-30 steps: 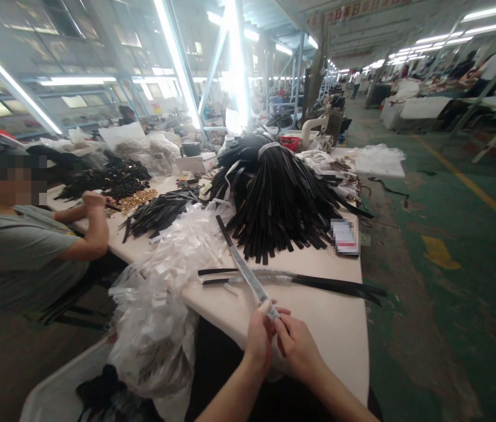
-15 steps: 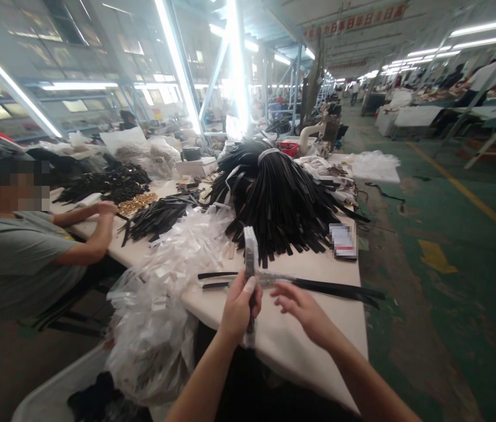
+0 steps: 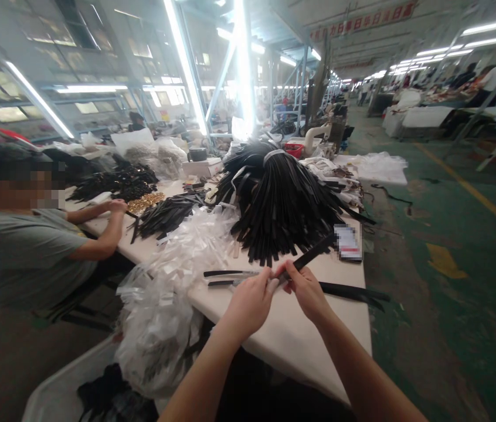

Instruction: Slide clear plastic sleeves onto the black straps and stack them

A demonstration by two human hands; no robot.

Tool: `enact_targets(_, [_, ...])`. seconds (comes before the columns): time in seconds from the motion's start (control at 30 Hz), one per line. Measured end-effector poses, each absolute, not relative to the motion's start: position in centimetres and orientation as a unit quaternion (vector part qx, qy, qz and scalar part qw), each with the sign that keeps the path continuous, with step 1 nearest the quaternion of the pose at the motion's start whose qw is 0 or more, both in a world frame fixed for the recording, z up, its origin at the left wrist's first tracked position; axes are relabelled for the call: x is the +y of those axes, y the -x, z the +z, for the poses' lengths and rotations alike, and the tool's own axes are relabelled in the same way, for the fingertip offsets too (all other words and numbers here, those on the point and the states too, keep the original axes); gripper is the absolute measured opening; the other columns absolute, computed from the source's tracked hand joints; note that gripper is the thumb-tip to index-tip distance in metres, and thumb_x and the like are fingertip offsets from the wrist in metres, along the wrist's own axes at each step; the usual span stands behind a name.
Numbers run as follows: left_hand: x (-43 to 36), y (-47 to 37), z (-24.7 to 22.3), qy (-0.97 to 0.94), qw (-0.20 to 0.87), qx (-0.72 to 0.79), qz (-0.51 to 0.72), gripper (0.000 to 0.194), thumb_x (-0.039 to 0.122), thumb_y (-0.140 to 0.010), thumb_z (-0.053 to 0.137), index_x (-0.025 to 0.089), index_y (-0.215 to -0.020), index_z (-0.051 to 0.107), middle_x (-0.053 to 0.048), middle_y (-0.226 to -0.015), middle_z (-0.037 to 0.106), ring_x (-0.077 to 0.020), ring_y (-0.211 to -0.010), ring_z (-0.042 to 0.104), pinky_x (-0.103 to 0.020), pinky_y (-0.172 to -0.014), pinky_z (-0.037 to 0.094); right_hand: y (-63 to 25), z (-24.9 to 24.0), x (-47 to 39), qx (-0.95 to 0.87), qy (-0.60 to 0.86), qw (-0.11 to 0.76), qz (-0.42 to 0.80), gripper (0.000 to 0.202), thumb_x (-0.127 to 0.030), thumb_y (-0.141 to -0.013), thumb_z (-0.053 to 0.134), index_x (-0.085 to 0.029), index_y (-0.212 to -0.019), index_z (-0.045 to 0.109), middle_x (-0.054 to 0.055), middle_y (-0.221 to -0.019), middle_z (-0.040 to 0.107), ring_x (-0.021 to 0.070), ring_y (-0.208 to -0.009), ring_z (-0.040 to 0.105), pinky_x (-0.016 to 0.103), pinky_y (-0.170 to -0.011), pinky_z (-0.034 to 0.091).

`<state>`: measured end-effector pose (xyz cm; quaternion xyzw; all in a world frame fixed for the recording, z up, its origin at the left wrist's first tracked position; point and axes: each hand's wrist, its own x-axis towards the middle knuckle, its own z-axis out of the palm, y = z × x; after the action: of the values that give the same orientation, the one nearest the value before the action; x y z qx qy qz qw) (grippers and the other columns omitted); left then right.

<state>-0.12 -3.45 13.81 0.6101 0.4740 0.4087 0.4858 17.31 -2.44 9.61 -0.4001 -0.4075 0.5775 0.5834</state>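
Note:
Both my hands hold a black strap (image 3: 316, 251) above the front of the table. Its visible end slants up and to the right, past my fingers. My left hand (image 3: 252, 300) is closed around the strap's lower part, which is mostly hidden by the fingers. Close beside it, my right hand (image 3: 304, 288) pinches the strap between thumb and fingers. Beneath my hands, several loose black straps (image 3: 349, 290) lie crosswise on the table, partly in clear plastic. Just beyond is a large tied bundle of black straps (image 3: 281, 205).
A heap of clear plastic wrappers (image 3: 155, 328) spills over the near edge of the white table (image 3: 313, 351). A phone-like flat object (image 3: 348, 242) lies by the right edge. At the left, a co-worker (image 3: 23, 258) handles a strap near small gold pieces (image 3: 146, 203).
The strap has gone from upright to slanting right. My right hand, open and apart before, has closed on it beside my left hand. The view has shifted slightly.

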Motion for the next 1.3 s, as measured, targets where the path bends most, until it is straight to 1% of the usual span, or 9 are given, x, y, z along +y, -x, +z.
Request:
enact_targets(0.2, [-2.1, -0.1, 10.9, -0.716, 0.454, 0.428, 0.313, 0.016, 0.032, -0.084, 0.071, 0.028, -0.070, 0.067, -0.005, -0.070, 0.063, -0.0272, -0.074, 0.058, -0.033, -0.087, 0.041, -24.7, 7.2, -4.0, -0.313, 0.481, 0.645, 0.505, 0.050, -0.066, -0.082, 0.070, -0.016, -0.082, 0.066, -0.003, -0.050, 0.051, 0.0102, -0.044, 0.044, 0.023, -0.041, 0.031])
enact_targets(0.3, [-0.9, 0.0, 10.7, -0.722, 0.441, 0.423, 0.325, 0.012, 0.029, -0.080, 0.073, 0.028, -0.070, 0.067, -0.007, -0.074, 0.065, -0.0304, -0.081, 0.061, -0.040, -0.098, 0.039, -26.9, 5.5, -5.0, -0.225, 0.491, 0.687, 0.486, 0.044, -0.059, -0.078, 0.077, -0.016, -0.082, 0.067, 0.000, -0.062, 0.059, 0.0106, -0.047, 0.050, 0.024, -0.042, 0.038])
enact_targets(0.4, [0.4, -0.5, 11.1, -0.751, 0.372, 0.439, 0.325, 0.009, 0.021, -0.078, 0.070, 0.026, -0.072, 0.065, -0.010, -0.082, 0.065, -0.0346, -0.096, 0.062, -0.051, -0.112, 0.027, -27.6, 3.3, -5.6, -0.145, 0.484, 0.729, 0.463, 0.034, -0.047, -0.079, 0.079, -0.016, -0.084, 0.067, 0.001, -0.077, 0.066, 0.0089, -0.050, 0.053, 0.023, -0.043, 0.044])
enact_targets(0.5, [1.0, -1.3, 10.8, -0.799, 0.270, 0.441, 0.308, 0.010, 0.017, -0.084, 0.060, 0.024, -0.084, 0.066, -0.014, -0.102, 0.066, -0.0361, -0.117, 0.057, -0.055, -0.118, 0.016, -28.3, 1.3, -5.5, -0.083, 0.477, 0.740, 0.466, 0.024, -0.038, -0.083, 0.076, -0.017, -0.086, 0.065, 0.001, -0.079, 0.066, 0.0101, -0.055, 0.059, 0.022, -0.047, 0.052])
enact_targets(0.63, [0.1, -1.8, 7.2, -0.800, 0.201, 0.469, 0.317, 0.029, 0.026, -0.089, 0.060, 0.025, -0.118, 0.065, -0.013, -0.141, 0.057, -0.0353, -0.144, 0.036, -0.055, -0.123, 0.006, -28.8, -0.3, -5.0, -0.057, 0.489, 0.684, 0.538, 0.019, -0.022, -0.079, 0.078, -0.017, -0.084, 0.061, 0.007, -0.080, 0.069, 0.0220, -0.079, 0.073, 0.032, -0.067, 0.065])
enact_targets(0.8, [-1.6, -1.2, 0.6, -0.830, 0.117, 0.492, 0.235, 0.044, 0.022, -0.091, 0.055, 0.018, -0.135, 0.055, -0.016, -0.158, 0.041, -0.0337, -0.150, 0.027, -0.058, -0.123, 0.015, -26.9, -0.2, -4.7, -0.139, 0.553, 0.695, 0.439, 0.039, -0.023, -0.067, 0.083, -0.019, -0.102, 0.066, 0.004, -0.091, 0.070, 0.0178, -0.074, 0.071, 0.028, -0.063, 0.061])
enact_targets(1.03, [-2.3, -0.1, -1.3, -0.812, 0.050, 0.508, 0.284, 0.054, 0.011, -0.089, 0.047, 0.018, -0.143, 0.045, -0.016, -0.158, 0.038, -0.0302, -0.153, 0.021, -0.056, -0.121, 0.026, -22.7, 4.7, 4.2, -0.508, 0.662, 0.481, 0.268, 0.032, -0.038, -0.090, 0.058, -0.014, -0.108, 0.068, 0.010, -0.098, 0.074, 0.0202, -0.077, 0.070, 0.033, -0.072, 0.057])
enact_targets(1.17, [-2.1, -0.2, -1.4, -0.804, 0.050, 0.522, 0.282, 0.062, 0.011, -0.085, 0.050, 0.015, -0.147, 0.041, -0.018, -0.161, 0.034, -0.0322, -0.154, 0.018, -0.058, -0.121, 0.025, -21.4, 7.7, 12.7, -0.535, 0.693, 0.434, 0.212, 0.030, -0.033, -0.093, 0.057, -0.013, -0.113, 0.067, 0.013, -0.104, 0.074, 0.0233, -0.096, 0.070, 0.034, -0.090, 0.052])
enact_targets(1.3, [-2.1, -0.1, -1.6, -0.798, 0.057, 0.533, 0.277, 0.065, 0.012, -0.083, 0.052, 0.014, -0.147, 0.042, -0.018, -0.161, 0.033, -0.0335, -0.154, 0.018, -0.060, -0.121, 0.024, -20.9, 9.4, 18.2, -0.538, 0.731, 0.383, 0.171, 0.036, -0.030, -0.089, 0.064, -0.006, -0.117, 0.065, 0.025, -0.117, 0.068, 0.0325, -0.114, 0.064, 0.040, -0.099, 0.046])
